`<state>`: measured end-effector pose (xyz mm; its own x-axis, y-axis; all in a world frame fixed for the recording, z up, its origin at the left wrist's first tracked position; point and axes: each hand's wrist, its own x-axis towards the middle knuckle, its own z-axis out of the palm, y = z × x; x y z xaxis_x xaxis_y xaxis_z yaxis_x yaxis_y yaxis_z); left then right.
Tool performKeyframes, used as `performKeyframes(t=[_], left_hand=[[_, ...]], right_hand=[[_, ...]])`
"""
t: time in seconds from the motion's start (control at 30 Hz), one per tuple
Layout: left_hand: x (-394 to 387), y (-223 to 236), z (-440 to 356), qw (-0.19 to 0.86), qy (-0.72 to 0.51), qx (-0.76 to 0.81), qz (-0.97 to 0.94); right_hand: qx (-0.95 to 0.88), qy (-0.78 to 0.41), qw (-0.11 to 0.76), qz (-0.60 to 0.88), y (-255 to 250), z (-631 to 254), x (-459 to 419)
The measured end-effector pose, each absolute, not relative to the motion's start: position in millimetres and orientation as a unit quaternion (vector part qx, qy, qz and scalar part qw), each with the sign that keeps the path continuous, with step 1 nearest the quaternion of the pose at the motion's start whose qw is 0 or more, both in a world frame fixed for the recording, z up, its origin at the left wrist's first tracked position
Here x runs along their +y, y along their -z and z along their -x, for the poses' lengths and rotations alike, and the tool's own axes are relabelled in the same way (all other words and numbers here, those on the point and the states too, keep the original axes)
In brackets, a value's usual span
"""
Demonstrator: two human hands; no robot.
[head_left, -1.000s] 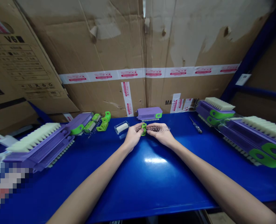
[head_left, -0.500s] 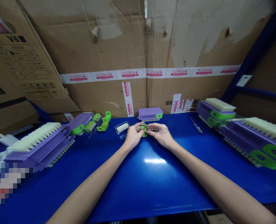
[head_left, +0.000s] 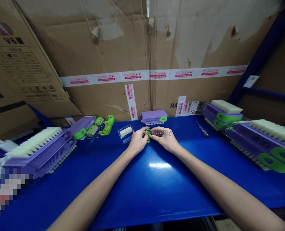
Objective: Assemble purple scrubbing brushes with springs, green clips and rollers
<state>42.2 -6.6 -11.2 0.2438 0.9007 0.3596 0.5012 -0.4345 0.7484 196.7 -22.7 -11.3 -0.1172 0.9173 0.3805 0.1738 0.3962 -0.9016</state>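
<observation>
Both hands meet at the far middle of the blue table. My left hand pinches a small green plastic part, which sits between the two hands. My right hand has its fingers closed on a coiled metal spring whose left end touches the green part. Just behind the hands lies a small purple brush unit with a green tab.
Purple units with white bristles and green handles are stacked at the left and at the right. Loose green parts and a clear box with a white piece lie left of the hands. A screwdriver lies right. Cardboard boxes form the back wall.
The hands have stayed in place; the fingers have shifted slightly on the green part and the spring.
</observation>
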Motion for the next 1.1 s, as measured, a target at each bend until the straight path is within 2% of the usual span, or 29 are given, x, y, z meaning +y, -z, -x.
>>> performKeyframes(t=[0.2, 0.5, 1.1], left_hand=[[-7.7, 11.1, -43.4, 0.328, -0.411, 0.444, -0.726], [-12.6, 3.1, -43.1, 0.445, -0.423, 0.407, -0.676], [-9.4, 4.3, -40.1, 0.454, -0.387, 0.393, -0.700]], right_hand=[[-0.748, -0.247, 0.483, 0.383, 10.9, -202.9, -22.7], [-0.756, -0.218, 0.472, 0.399, 8.9, -204.3, -21.1], [-0.746, -0.206, 0.474, 0.421, 7.9, -202.6, -21.3]])
